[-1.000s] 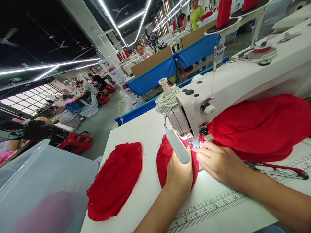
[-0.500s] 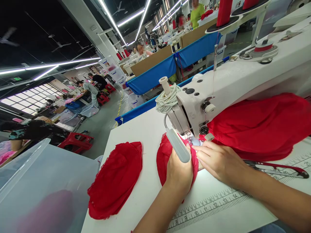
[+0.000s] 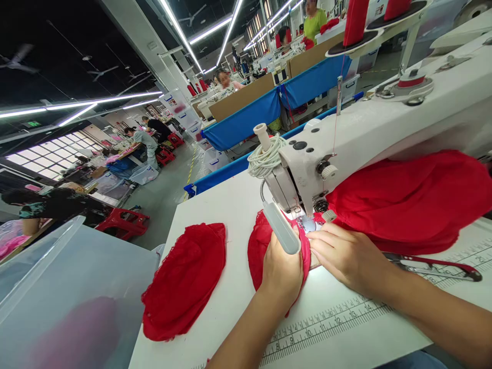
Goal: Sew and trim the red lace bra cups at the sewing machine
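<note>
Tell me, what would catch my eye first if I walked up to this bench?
Probably the bright red fabric: one big heap under the arm of the white sewing machine on the right, and a smaller lacy stack lying alone on the white table to the left. Next, the two bare hands: the left hand and right hand press a red piece flat at the needle.

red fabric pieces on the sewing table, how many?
3: a lace stack lying left, one piece under both hands at the needle, and a big heap under the machine arm. Layers may hide more.
</note>
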### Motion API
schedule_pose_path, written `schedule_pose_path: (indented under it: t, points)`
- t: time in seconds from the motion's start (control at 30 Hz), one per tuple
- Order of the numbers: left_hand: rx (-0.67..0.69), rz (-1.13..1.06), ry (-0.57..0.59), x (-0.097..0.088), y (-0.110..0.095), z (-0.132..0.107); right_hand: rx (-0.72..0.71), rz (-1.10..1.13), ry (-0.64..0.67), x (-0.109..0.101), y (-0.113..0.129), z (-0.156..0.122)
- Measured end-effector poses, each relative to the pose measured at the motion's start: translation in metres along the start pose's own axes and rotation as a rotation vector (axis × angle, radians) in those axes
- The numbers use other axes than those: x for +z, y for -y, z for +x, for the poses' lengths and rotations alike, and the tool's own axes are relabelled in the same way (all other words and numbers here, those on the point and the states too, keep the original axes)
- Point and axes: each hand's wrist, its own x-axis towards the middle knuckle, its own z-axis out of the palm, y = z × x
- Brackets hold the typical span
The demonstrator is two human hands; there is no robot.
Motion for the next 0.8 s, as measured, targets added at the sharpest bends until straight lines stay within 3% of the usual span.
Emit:
schedule_pose_path:
  t: [0.1, 0.33, 0.5, 0.6, 0.67, 0.73, 0.8]
  points:
    - [0.007, 0.052, -0.039, 0.002, 0.002, -0.002, -0.004, 0.010, -0.006, 0.000, 0.000, -0.001]
    - [-0.001, 0.277, 0.011, -0.002, -0.004, -0.007, 0.018, 0.032, -0.034, -0.002, 0.001, -0.002]
    - [0.029, 0.530, 0.157, -0.016, -0.021, -0.030, 0.093, 0.121, -0.022, -0.003, 0.003, -0.005]
    - [0.028, 0.594, 0.241, -0.032, -0.027, -0.032, 0.149, 0.212, -0.002, -0.002, 0.004, -0.006]
    - [-0.010, 0.585, 0.190, -0.044, -0.023, -0.022, 0.180, 0.265, 0.011, -0.004, 0.004, -0.005]
    - [0.011, 0.417, 0.111, -0.052, -0.012, -0.007, 0.224, 0.341, 0.032, -0.008, 0.005, -0.002]
    - [0.082, 0.221, 0.156, -0.054, 0.001, 0.007, 0.257, 0.406, 0.055, -0.014, 0.006, 0.001]
